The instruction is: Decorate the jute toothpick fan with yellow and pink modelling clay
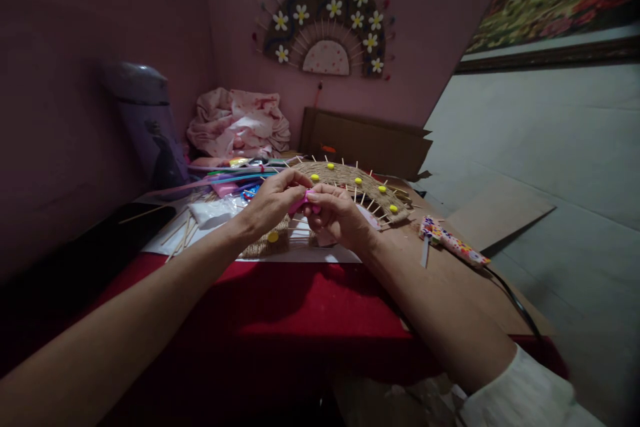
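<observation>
Between the fingertips of both hands is a small bright pink piece (304, 203), mostly covered, so its kind cannot be made out. My left hand (274, 199) pinches it from the left, and my right hand (341, 215) grips it from the right with thumb and bent fingers. Just beneath and beyond them lies a twine-wrapped arch (370, 188) with thin wooden sticks poking out and yellow oval pieces on it. One yellow piece (273, 237) sits on the arch's near left end, below my left wrist. My hands hide the arch's middle part.
A flower-patterned glue gun (453, 242) with a black cord lies on brown cardboard (480, 293) at the right. Loose sticks (183, 235) and a plastic packet (215, 211) are on the left. Crumpled pink cloth (240, 123) and a purple cylinder (150, 123) stand behind. A finished-looking flowered arch (325, 13) hangs above.
</observation>
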Demonstrator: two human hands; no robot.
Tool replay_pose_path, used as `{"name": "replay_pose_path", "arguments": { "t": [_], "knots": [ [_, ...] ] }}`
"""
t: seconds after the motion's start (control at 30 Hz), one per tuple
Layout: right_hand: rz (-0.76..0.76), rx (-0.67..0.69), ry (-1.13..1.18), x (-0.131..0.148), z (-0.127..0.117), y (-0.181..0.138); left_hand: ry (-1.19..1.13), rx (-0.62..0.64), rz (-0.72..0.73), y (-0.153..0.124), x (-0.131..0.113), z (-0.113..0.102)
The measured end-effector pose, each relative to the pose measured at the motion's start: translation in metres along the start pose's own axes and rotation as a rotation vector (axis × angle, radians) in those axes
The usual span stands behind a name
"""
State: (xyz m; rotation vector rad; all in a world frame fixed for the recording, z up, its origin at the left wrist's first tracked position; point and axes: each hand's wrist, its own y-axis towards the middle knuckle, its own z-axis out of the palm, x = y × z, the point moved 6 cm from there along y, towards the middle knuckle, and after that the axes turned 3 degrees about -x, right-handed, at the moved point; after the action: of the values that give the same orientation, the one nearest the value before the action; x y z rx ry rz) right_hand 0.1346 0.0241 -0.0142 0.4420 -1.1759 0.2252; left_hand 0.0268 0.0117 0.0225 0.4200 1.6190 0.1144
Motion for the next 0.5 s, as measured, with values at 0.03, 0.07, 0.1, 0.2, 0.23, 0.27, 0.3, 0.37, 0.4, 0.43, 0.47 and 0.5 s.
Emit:
{"name": "replay_pose_path", "arguments": {
  "t": [0.03, 0.07, 0.1, 0.2, 0.23, 0.27, 0.3, 0.37, 0.4, 0.43, 0.47, 0.5],
  "knots": [
    [0.006, -0.003, 0.007, 0.0002, -0.0002, -0.0001, 0.012, -0.008, -0.001, 0.0000, 0.0002, -0.0004],
    [0.012, -0.007, 0.016, 0.0004, -0.0005, -0.0001, 0.027, -0.016, 0.000, 0.0002, 0.0003, -0.0008],
    [0.016, -0.010, 0.023, 0.0007, -0.0008, -0.0002, 0.040, -0.021, 0.001, 0.0003, 0.0005, -0.0011],
    [0.013, -0.016, 0.033, 0.0023, -0.0014, -0.0004, 0.062, -0.037, 0.004, 0.0016, 0.0023, -0.0030],
    [0.007, -0.016, 0.026, 0.0028, -0.0015, -0.0003, 0.061, -0.047, 0.002, 0.0021, 0.0036, -0.0043],
    [-0.003, -0.017, 0.009, 0.0033, -0.0014, -0.0002, 0.062, -0.056, -0.001, 0.0026, 0.0050, -0.0056],
    [-0.015, -0.015, -0.018, 0.0033, -0.0012, 0.0001, 0.061, -0.065, -0.001, 0.0031, 0.0064, -0.0071],
    [-0.045, -0.015, -0.097, 0.0025, -0.0005, 0.0008, 0.082, -0.062, 0.010, 0.0038, 0.0085, -0.0087],
    [-0.063, -0.018, -0.145, 0.0015, -0.0003, 0.0013, 0.095, -0.058, 0.024, 0.0040, 0.0089, -0.0092],
    [-0.083, -0.028, -0.192, 0.0005, -0.0003, 0.0019, 0.109, -0.049, 0.037, 0.0042, 0.0092, -0.0093],
    [-0.103, -0.044, -0.239, -0.0006, -0.0007, 0.0025, 0.125, -0.041, 0.049, 0.0044, 0.0094, -0.0093],
    [-0.128, -0.069, -0.282, -0.0013, -0.0015, 0.0029, 0.140, -0.035, 0.062, 0.0046, 0.0095, -0.0092]
  ]
}}
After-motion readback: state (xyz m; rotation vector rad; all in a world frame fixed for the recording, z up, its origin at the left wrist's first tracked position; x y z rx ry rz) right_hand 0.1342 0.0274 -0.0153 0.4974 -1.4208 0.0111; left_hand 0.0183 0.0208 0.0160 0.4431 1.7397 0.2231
